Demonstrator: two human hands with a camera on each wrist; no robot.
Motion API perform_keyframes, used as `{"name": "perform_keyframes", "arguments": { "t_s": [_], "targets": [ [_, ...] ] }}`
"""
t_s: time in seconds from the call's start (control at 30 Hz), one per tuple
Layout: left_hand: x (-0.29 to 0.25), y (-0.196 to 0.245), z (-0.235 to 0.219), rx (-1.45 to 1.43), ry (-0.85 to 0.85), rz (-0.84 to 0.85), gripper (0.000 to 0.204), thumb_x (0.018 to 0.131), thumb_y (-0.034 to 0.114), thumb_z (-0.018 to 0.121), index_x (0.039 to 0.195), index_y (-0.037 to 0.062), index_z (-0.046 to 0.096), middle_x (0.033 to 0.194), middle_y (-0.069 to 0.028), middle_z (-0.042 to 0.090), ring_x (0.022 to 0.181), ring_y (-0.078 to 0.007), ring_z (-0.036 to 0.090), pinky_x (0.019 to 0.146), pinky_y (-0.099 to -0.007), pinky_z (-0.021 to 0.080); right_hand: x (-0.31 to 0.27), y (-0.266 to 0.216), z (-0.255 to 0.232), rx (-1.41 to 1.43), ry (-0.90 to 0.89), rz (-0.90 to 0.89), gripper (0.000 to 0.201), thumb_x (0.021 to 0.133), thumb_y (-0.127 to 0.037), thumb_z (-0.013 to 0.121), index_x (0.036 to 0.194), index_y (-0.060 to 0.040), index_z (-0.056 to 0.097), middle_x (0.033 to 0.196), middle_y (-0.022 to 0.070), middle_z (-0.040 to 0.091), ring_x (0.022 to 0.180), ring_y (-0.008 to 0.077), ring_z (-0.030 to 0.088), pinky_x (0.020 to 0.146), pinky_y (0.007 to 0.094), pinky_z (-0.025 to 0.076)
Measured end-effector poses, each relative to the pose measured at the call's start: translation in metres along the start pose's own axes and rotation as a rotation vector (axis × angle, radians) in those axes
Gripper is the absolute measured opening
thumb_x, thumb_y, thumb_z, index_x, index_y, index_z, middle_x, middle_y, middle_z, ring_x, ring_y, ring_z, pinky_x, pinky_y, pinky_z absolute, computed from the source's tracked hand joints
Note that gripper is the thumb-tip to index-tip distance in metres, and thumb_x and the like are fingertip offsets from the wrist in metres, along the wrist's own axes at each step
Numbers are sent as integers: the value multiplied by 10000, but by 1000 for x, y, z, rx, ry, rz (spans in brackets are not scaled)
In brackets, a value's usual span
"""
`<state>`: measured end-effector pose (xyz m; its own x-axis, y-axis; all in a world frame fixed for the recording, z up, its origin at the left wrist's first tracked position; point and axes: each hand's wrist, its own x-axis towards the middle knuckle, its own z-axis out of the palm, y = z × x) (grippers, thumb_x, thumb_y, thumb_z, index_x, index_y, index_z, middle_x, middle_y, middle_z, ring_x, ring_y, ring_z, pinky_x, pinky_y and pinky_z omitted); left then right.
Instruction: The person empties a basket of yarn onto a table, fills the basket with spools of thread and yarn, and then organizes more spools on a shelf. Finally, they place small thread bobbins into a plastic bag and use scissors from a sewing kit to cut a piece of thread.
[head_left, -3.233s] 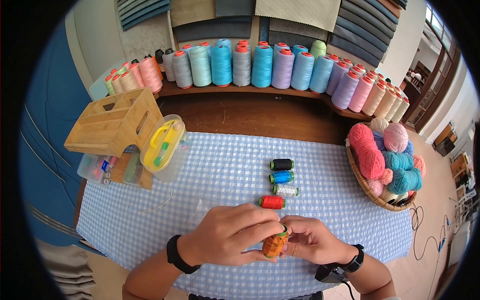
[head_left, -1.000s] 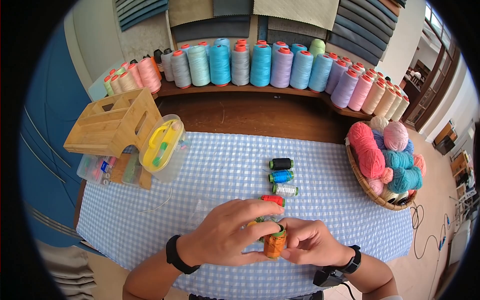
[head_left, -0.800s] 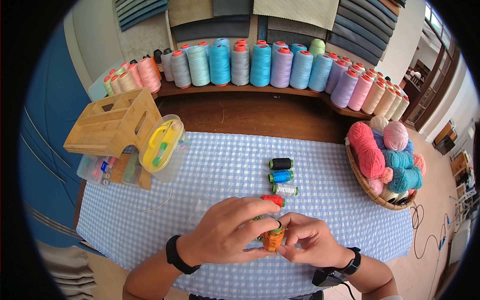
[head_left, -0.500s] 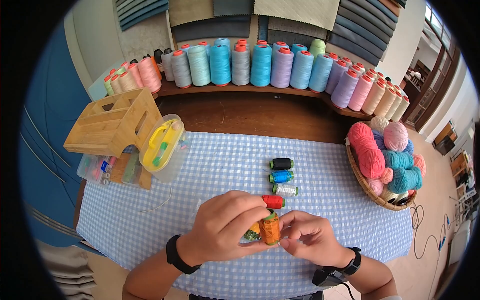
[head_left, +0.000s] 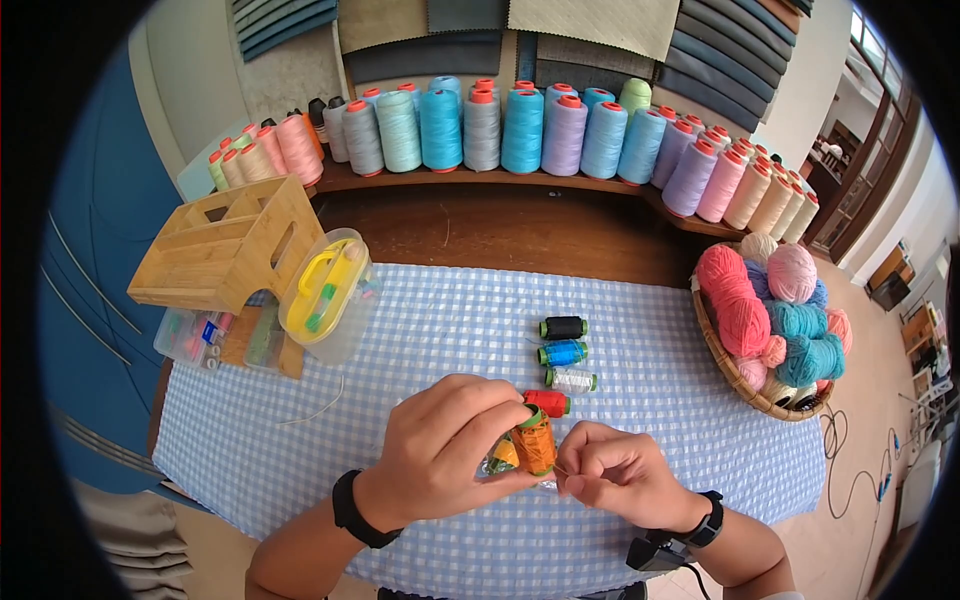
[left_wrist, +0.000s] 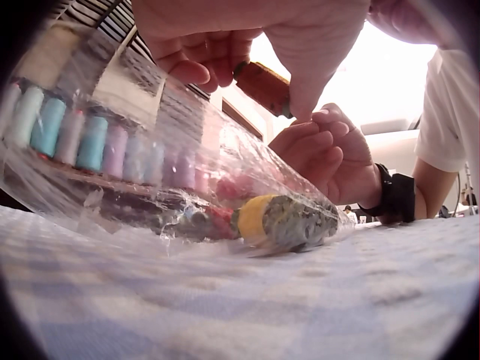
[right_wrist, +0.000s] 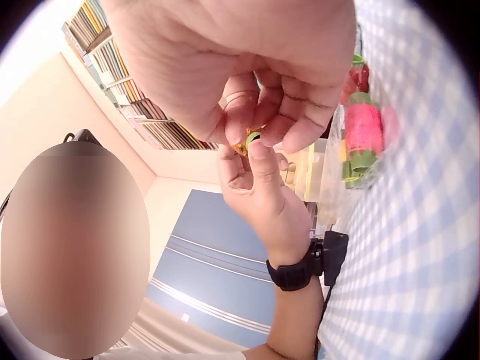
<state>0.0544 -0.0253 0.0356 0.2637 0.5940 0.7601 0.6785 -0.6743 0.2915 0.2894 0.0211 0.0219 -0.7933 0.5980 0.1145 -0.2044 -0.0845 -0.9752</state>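
Observation:
My left hand holds a small spool of orange thread with green ends, fingertips at its top end and thumb at its bottom end. Just right of the spool, my right hand has thumb and forefinger pinched on a thin strand of thread leading off its lower end. Under the left hand lies a clear plastic bag, with a yellow spool showing in the left wrist view and a pink spool in the right wrist view. A red spool lies just beyond the orange one.
White, blue and black spools lie in a column on the checked cloth. A yarn basket stands right; a yellow-lidded box and wooden organiser stand left. Large thread cones line the back shelf.
The orange spool has moved up and left with my left hand, away from the right fingers. A strand now shows between them, and the bag's yellow spool has come into sight.

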Motion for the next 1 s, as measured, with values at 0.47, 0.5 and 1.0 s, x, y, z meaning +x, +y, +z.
{"name": "perform_keyframes", "arguments": {
  "t_s": [0.47,0.5,1.0],
  "targets": [
    [-1,3,-1,-92,-70,51,548,659,330,924,1059,59,668,1080,-71,660,882,-208,694,683,-281,586,1,-3,1,55,-4,153,309,897,97,635,657,-12,473,907,55,584,811,108,515,692,263,434],
    [-1,3,-1,-92,-70,51,548,659,330,924,1059,59,668,1080,-71,660,882,-208,694,683,-281,586,1,-3,0,52,0,133,307,895,100,637,661,-14,474,907,52,584,812,107,513,695,267,435],
    [0,2,-2,-249,-253,12,566,645,279,935,1085,39,672,1164,-110,674,896,-214,713,710,-295,593,-1,0,3,-293,34,-79,225,824,72,726,693,-23,571,888,60,597,842,140,600,722,284,490]
  ]
}}
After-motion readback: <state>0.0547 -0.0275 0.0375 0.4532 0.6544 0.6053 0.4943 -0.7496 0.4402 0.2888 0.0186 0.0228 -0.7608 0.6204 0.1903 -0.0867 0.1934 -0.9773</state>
